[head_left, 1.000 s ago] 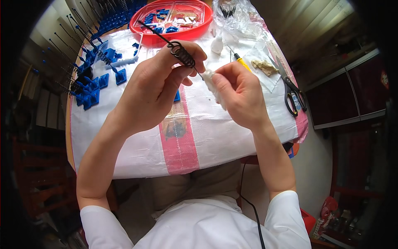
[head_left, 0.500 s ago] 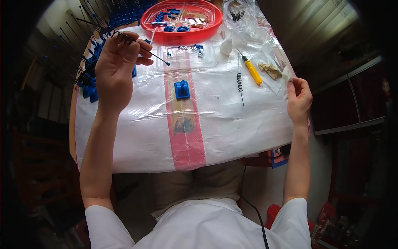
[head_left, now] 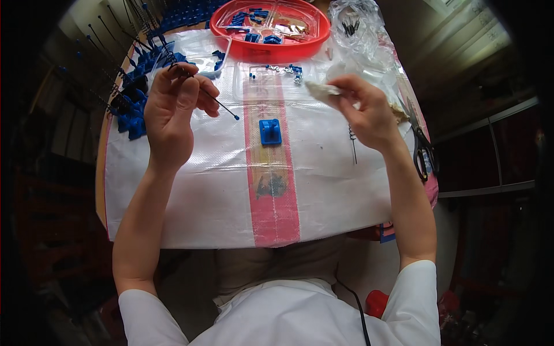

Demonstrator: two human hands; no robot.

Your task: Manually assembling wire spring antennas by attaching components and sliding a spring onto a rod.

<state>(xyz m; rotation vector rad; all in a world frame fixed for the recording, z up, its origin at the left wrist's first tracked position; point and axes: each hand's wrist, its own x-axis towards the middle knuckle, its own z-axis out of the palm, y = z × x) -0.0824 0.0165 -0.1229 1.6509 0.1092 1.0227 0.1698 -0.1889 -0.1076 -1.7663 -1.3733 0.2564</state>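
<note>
My left hand [head_left: 170,118] pinches a black coiled wire [head_left: 218,102] over the left part of the table. One straight end of the wire slants down to the right and carries a small blue bead. My right hand [head_left: 366,112] is closed on a crumpled white cloth [head_left: 321,90], held above the right side, slightly blurred. Between the hands lies a blue square base [head_left: 270,132] with a raised piece on top. Partly hidden beneath my right hand is another coiled black wire [head_left: 353,138].
Blue pieces with upright wires [head_left: 130,109] crowd the left edge. A red divided tray [head_left: 271,55] with small parts stands at the back, near a clear box [head_left: 202,49]. A shallow clear tray [head_left: 245,92] holds tiny beads. Scissors [head_left: 423,158] lie at the right edge.
My right hand has moved left and inward from the right edge with the cloth, now covering the yellow-handled tool. My left hand, still holding the wire, has come slightly lower.
</note>
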